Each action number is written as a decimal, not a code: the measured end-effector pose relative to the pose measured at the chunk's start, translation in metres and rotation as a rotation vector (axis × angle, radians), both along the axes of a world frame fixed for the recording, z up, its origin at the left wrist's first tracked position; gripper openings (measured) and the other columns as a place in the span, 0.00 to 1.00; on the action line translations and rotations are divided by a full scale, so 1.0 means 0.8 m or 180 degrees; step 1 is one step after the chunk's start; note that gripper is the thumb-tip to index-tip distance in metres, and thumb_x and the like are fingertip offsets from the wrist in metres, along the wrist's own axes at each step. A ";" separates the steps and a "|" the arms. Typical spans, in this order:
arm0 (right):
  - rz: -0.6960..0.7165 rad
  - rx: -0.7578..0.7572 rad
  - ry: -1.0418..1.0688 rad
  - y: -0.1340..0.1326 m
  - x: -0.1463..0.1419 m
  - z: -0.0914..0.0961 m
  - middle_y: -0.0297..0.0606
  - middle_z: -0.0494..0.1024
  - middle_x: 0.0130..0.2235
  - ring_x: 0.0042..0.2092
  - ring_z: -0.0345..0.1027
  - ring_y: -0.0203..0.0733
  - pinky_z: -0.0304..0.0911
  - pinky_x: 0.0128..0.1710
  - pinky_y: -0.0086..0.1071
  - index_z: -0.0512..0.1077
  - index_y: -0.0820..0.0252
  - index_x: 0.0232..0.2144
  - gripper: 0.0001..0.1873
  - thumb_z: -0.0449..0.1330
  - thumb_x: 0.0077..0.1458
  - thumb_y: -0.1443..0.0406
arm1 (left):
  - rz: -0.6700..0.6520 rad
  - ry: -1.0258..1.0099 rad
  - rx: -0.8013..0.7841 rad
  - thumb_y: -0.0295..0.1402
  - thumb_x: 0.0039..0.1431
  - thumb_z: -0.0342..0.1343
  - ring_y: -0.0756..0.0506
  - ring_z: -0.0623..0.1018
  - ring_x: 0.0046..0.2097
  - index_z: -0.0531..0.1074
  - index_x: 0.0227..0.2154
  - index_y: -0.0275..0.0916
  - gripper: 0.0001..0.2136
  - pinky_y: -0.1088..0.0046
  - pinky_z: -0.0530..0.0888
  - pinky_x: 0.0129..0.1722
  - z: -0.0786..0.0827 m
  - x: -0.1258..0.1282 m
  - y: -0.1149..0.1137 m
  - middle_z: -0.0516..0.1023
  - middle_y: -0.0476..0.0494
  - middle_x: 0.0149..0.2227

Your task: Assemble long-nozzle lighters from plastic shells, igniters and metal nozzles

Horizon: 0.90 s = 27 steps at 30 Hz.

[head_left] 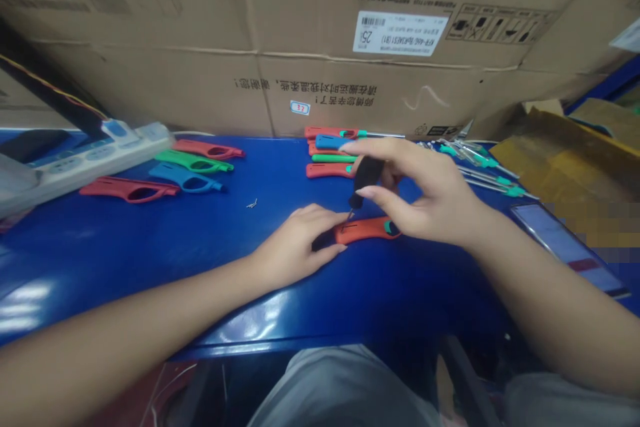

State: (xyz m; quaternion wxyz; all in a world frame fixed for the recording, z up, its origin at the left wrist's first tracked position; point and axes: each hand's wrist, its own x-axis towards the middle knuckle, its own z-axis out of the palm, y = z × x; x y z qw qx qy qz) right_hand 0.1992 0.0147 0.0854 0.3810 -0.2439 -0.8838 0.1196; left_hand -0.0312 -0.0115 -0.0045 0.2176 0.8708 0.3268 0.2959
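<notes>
On the blue table lies an orange lighter (367,231) with a green trigger, its body flat on the surface. My left hand (300,243) steadies its left end between thumb and fingers. A black-handled screwdriver (367,178) is gripped in my right hand (425,190), tilted, with its tip down at the lighter's left part; the exact contact is too small to make out. Behind my right hand lie several coloured lighters (330,171), partly hidden by it. A few small screws (252,203) lie to the left of my hands.
Red, green and blue lighter shells (187,178) lie at the left, near a white power strip (85,163). Metal lighter tubes with green parts (493,180) are at the back right, with a phone (570,250) nearer. A large cardboard box (200,80) stands behind.
</notes>
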 end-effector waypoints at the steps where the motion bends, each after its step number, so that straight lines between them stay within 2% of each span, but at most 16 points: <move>1: -0.0102 0.0385 -0.0031 0.002 -0.001 -0.002 0.39 0.82 0.50 0.43 0.79 0.47 0.77 0.44 0.41 0.73 0.51 0.56 0.22 0.68 0.60 0.62 | -0.0004 -0.0016 -0.0006 0.34 0.66 0.61 0.39 0.78 0.53 0.71 0.58 0.38 0.19 0.55 0.73 0.56 0.000 0.000 0.000 0.81 0.38 0.52; 3: -0.0297 0.0833 -0.0009 0.004 -0.004 -0.007 0.41 0.83 0.48 0.46 0.79 0.51 0.75 0.49 0.44 0.75 0.52 0.53 0.21 0.70 0.58 0.60 | -0.0003 -0.0011 -0.0036 0.34 0.66 0.61 0.39 0.78 0.54 0.72 0.57 0.39 0.18 0.54 0.73 0.57 0.000 0.000 0.001 0.80 0.38 0.53; 4: -0.0349 0.0820 0.0024 0.002 -0.006 -0.010 0.42 0.82 0.50 0.46 0.79 0.51 0.75 0.48 0.44 0.74 0.52 0.55 0.21 0.68 0.60 0.59 | -0.0006 0.0000 -0.0057 0.34 0.65 0.62 0.38 0.78 0.54 0.72 0.57 0.39 0.19 0.54 0.73 0.57 0.001 0.000 0.000 0.80 0.38 0.52; 7: -0.0181 0.0025 0.0051 -0.003 -0.008 -0.013 0.43 0.76 0.60 0.41 0.79 0.42 0.77 0.40 0.37 0.64 0.51 0.66 0.24 0.55 0.70 0.62 | -0.0027 0.0065 -0.0121 0.36 0.64 0.63 0.39 0.77 0.52 0.73 0.57 0.38 0.20 0.55 0.73 0.55 0.001 0.000 -0.001 0.80 0.38 0.51; 9: -0.0094 -0.0218 0.0085 -0.006 -0.008 -0.014 0.41 0.77 0.58 0.36 0.77 0.37 0.75 0.34 0.33 0.64 0.50 0.65 0.23 0.53 0.71 0.63 | -0.0052 0.0114 -0.0126 0.37 0.64 0.64 0.38 0.77 0.52 0.73 0.56 0.37 0.20 0.55 0.73 0.55 0.002 0.000 -0.002 0.80 0.38 0.50; 10: -0.0169 -0.0030 0.0109 -0.007 -0.008 -0.014 0.40 0.80 0.54 0.35 0.77 0.37 0.75 0.34 0.32 0.68 0.51 0.62 0.20 0.57 0.69 0.62 | -0.0067 0.0137 -0.0119 0.38 0.64 0.64 0.38 0.77 0.52 0.73 0.56 0.37 0.20 0.55 0.73 0.55 0.002 0.001 -0.002 0.80 0.38 0.51; 12: -0.0398 0.0712 0.0141 -0.007 -0.009 -0.014 0.40 0.83 0.47 0.37 0.77 0.40 0.74 0.36 0.32 0.74 0.55 0.54 0.17 0.65 0.64 0.59 | -0.0073 0.0159 -0.0096 0.37 0.64 0.63 0.38 0.76 0.53 0.72 0.57 0.38 0.20 0.55 0.72 0.56 0.003 0.001 -0.002 0.79 0.38 0.51; 14: -0.0446 0.1043 0.0130 -0.008 -0.012 -0.014 0.43 0.82 0.49 0.41 0.77 0.42 0.74 0.41 0.34 0.73 0.57 0.55 0.18 0.63 0.65 0.60 | -0.0064 0.0163 -0.0093 0.37 0.65 0.62 0.38 0.76 0.53 0.72 0.57 0.38 0.20 0.55 0.72 0.56 0.004 0.001 -0.003 0.79 0.38 0.51; 15: -0.0352 0.0903 0.0135 -0.009 -0.013 -0.014 0.44 0.81 0.52 0.43 0.77 0.41 0.74 0.42 0.34 0.71 0.58 0.59 0.18 0.58 0.69 0.62 | -0.0064 0.0171 -0.0107 0.37 0.65 0.62 0.38 0.76 0.53 0.72 0.57 0.38 0.20 0.55 0.72 0.56 0.004 0.001 -0.003 0.79 0.39 0.51; 17: -0.0082 0.0313 0.0149 -0.011 -0.015 -0.012 0.44 0.79 0.55 0.43 0.78 0.38 0.75 0.42 0.33 0.65 0.58 0.65 0.22 0.49 0.72 0.67 | -0.0058 0.0196 -0.0137 0.37 0.65 0.62 0.39 0.76 0.52 0.72 0.57 0.39 0.19 0.56 0.72 0.55 0.004 0.000 -0.003 0.79 0.39 0.50; 19: 0.0032 0.0146 0.0226 -0.013 -0.015 -0.009 0.41 0.81 0.52 0.41 0.78 0.38 0.75 0.41 0.33 0.67 0.56 0.64 0.21 0.53 0.71 0.66 | -0.0058 0.0206 -0.0126 0.37 0.65 0.62 0.38 0.76 0.53 0.73 0.56 0.39 0.18 0.56 0.72 0.55 0.003 -0.001 -0.004 0.79 0.39 0.51; 21: -0.0039 0.0694 0.0281 -0.013 -0.014 -0.008 0.40 0.83 0.47 0.40 0.78 0.40 0.75 0.41 0.33 0.72 0.55 0.59 0.20 0.63 0.66 0.64 | -0.0066 0.0196 -0.0079 0.36 0.65 0.62 0.38 0.75 0.54 0.73 0.55 0.39 0.18 0.55 0.72 0.56 0.002 -0.001 -0.004 0.78 0.38 0.52; 23: -0.0169 0.1206 0.0299 -0.013 -0.014 -0.009 0.42 0.82 0.47 0.44 0.77 0.43 0.75 0.43 0.35 0.73 0.55 0.56 0.20 0.66 0.63 0.63 | -0.0074 0.0189 -0.0053 0.36 0.65 0.62 0.38 0.75 0.54 0.73 0.56 0.40 0.18 0.55 0.71 0.57 0.002 -0.001 -0.004 0.78 0.39 0.52; 24: -0.0185 0.1147 0.0292 -0.014 -0.015 -0.010 0.44 0.81 0.50 0.46 0.77 0.44 0.75 0.43 0.35 0.72 0.56 0.56 0.18 0.64 0.64 0.64 | -0.0073 0.0190 -0.0060 0.36 0.65 0.62 0.38 0.75 0.54 0.73 0.55 0.40 0.17 0.55 0.71 0.56 0.002 0.000 -0.004 0.78 0.39 0.52; 25: -0.0134 0.0839 0.0283 -0.014 -0.016 -0.012 0.46 0.79 0.53 0.47 0.76 0.44 0.75 0.42 0.35 0.71 0.56 0.57 0.18 0.60 0.67 0.64 | -0.0064 0.0188 -0.0071 0.36 0.65 0.62 0.39 0.76 0.53 0.73 0.55 0.40 0.17 0.56 0.72 0.55 0.003 0.000 -0.004 0.78 0.40 0.51; 27: 0.0125 -0.0153 0.0298 -0.013 -0.018 -0.015 0.47 0.76 0.56 0.45 0.76 0.40 0.75 0.39 0.34 0.65 0.56 0.61 0.18 0.51 0.71 0.66 | -0.0055 0.0188 -0.0095 0.36 0.65 0.62 0.39 0.76 0.51 0.74 0.53 0.40 0.15 0.57 0.72 0.54 0.004 0.001 -0.004 0.79 0.41 0.49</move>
